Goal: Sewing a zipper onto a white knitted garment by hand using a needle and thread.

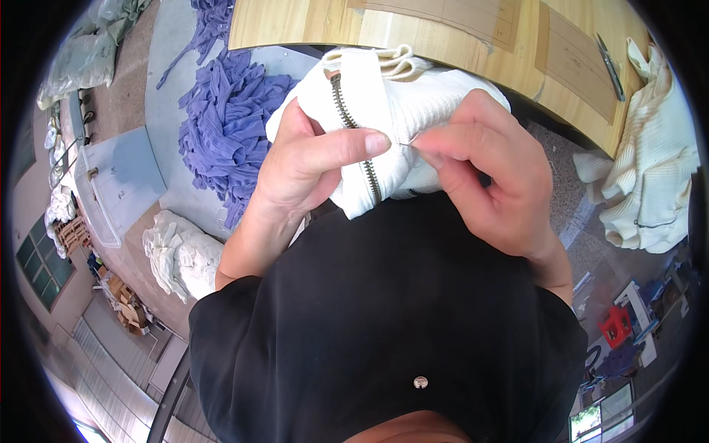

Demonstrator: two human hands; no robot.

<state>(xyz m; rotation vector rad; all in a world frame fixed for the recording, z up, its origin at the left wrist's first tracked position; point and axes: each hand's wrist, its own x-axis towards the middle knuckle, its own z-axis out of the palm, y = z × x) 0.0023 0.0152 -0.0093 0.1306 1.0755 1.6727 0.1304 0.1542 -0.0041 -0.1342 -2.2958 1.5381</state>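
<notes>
Both hands work close together at chest height, over the black shirt [369, 310], w/ a cream knit garment [413, 111] bunched between them. The left hand [303, 166] is closed on the fabric – thumb laid flat across the front, right beside the metal zipper [353, 125], which runs down the garment from upper left to lower right. The right hand [487, 170] is pinched shut, thumb & forefinger tips pressed on something thin and metallic, prob. a needle [410, 140], at the knit just right of the zipper. The two thumbs are nearly touching. The garment's top edge rests against the front of the wooden worktop [443, 40]; the rest hangs between the hands and the body.

On the worktop: brown card pattern pieces [576, 59] and a pair of scissors [610, 66]. More cream knitwear [653, 170] is piled at the right – well apart from the hands. A heap of purple ribbed knit pieces [225, 125] lies on the floor to the left, w/ a smaller whitish bundle [177, 255] below it.
</notes>
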